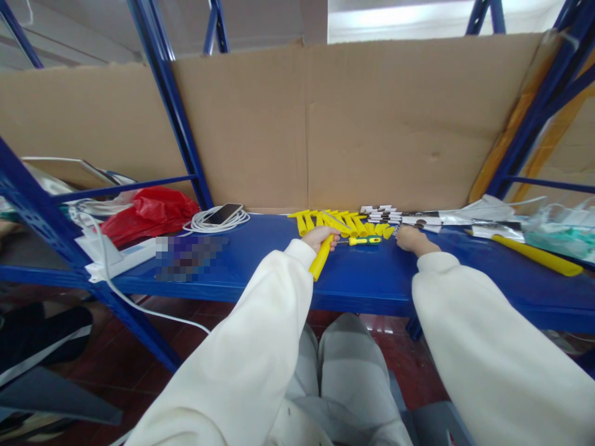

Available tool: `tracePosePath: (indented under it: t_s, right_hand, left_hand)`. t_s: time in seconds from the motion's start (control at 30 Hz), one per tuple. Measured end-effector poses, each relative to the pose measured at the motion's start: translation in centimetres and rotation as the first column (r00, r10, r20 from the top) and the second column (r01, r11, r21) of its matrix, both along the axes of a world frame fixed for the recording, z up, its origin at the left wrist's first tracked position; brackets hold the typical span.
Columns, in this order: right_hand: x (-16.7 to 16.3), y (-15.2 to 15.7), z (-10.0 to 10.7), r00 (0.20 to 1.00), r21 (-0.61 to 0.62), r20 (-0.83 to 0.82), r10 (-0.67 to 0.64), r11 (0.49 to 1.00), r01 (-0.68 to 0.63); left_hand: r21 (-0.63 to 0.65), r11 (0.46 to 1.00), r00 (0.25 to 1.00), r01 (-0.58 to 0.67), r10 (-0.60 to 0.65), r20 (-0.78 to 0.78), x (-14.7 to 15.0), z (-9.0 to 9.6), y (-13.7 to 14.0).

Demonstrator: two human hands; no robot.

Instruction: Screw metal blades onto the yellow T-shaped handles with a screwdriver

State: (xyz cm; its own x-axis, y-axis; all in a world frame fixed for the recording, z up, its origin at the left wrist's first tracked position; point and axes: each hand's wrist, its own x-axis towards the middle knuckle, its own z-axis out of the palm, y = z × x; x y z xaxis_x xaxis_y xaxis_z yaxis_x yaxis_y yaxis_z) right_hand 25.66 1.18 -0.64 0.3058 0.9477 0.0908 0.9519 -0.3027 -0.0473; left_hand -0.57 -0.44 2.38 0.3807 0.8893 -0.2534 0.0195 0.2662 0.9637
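In the head view, my left hand (pixel 321 236) is closed around a yellow plastic handle (pixel 319 266), whose lower end points towards me. Just right of that hand lies a screwdriver (pixel 365 240) with a yellow-and-green grip. My right hand (pixel 411 240) reaches down to the shelf, fingers closed, by some tiny silvery pieces (pixel 396 230) that look like screws. What its fingertips hold, if anything, is hidden. Behind both hands, several more yellow handles (pixel 348 223) lie in a row beside a stack of black-and-white strips (pixel 381 214).
A cardboard panel (pixel 372 124) closes the back of the blue shelf (pixel 269 248). On the left are a phone (pixel 224 214) on a coiled white cable and a red bag (pixel 151 214). At right lie a long yellow-handled tool (pixel 539 253) and plastic bags (pixel 564 229).
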Motion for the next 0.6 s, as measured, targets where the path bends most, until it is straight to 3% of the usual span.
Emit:
tracePosePath:
  t_s: [0.17, 0.27, 0.33, 0.43, 0.5, 0.6]
  right_hand:
    - [0.2, 0.2, 0.1, 0.999, 0.04, 0.019, 0.029, 0.999, -0.03]
    - [0.0, 0.5, 0.3, 0.988, 0.12, -0.054, 0.146, 0.983, -0.139]
    - [-0.7, 0.7, 0.4, 0.947, 0.247, -0.143, 0.287, 0.937, -0.246]
    - [-2.9, 0.9, 0.7, 0.832, 0.433, -0.246, 0.498, 0.824, -0.365]
    - [-4.8, 0.9, 1.0, 0.759, 0.476, -0.258, 0.598, 0.762, -0.439]
    - [-7.5, 0.6, 1.5, 0.713, 0.425, -0.241, 0.658, 0.732, -0.532]
  left_hand:
    - [0.01, 1.0, 1.0, -0.013, 0.012, 0.014, 0.0, 0.1, -0.3]
    - [0.012, 1.0, 1.0, -0.018, 0.017, 0.022, 0.0, 0.2, -0.4]
    - [0.001, 1.0, 1.0, -0.013, 0.013, 0.016, 0.0, 0.3, -0.5]
    - [0.014, 1.0, 1.0, -0.018, 0.018, 0.023, 0.1, 0.1, -0.3]
    - [0.035, 0.999, 0.999, -0.029, 0.028, 0.033, 0.1, 0.0, -0.2]
    - [0.052, 0.998, 0.999, -0.037, 0.035, 0.041, 0.2, 0.0, -0.2]
